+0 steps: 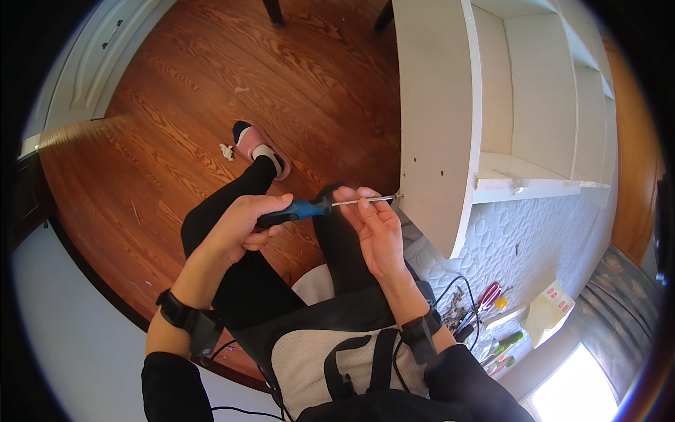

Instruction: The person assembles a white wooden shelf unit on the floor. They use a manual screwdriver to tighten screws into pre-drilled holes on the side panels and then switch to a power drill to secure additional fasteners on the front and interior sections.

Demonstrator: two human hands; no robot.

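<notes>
Left hand (246, 224) wraps blue-and-black-handled screwdriver (302, 209); right hand (380, 238), fingers narrow, steadies its silver metal shaft (343, 203), best kept square to white boxy shelf unit (437, 105) at right.

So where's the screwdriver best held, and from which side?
Probably by the thick screwdriver handle, from the left, where the left hand wraps its rear. The thin shaft points right, toward the white shelf unit, and the right hand crowds it.

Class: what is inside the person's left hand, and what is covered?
The left hand grips a blue and black screwdriver handle. Its front shows beyond the thumb; the palm and the surface against it are covered.
</notes>
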